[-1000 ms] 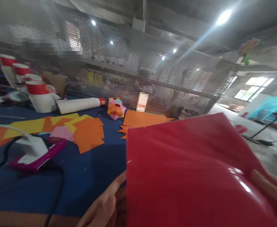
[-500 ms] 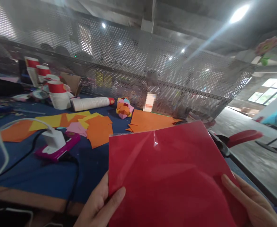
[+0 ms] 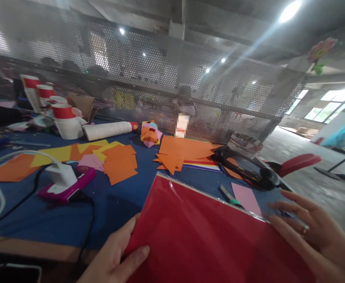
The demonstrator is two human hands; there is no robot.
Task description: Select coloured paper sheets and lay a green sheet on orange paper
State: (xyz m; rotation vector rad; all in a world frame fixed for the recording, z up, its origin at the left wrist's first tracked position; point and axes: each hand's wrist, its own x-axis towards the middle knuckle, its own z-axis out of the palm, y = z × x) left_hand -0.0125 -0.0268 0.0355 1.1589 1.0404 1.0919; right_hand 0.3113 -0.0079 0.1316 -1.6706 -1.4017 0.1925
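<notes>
Gripping the red sheet (image 3: 208, 243) with my left hand (image 3: 116, 255) pinched at 9 o'clock and right hand (image 3: 314, 232) spread at 3, I judge squaring it flat comes next.

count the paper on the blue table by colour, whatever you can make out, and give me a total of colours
Red pack held by left hand and right hand: 1
Orange paper: several overlapping piles, number unclear
Yellow sheets: at least 2
Pink pieces: 2
Total: 4 colours
</notes>
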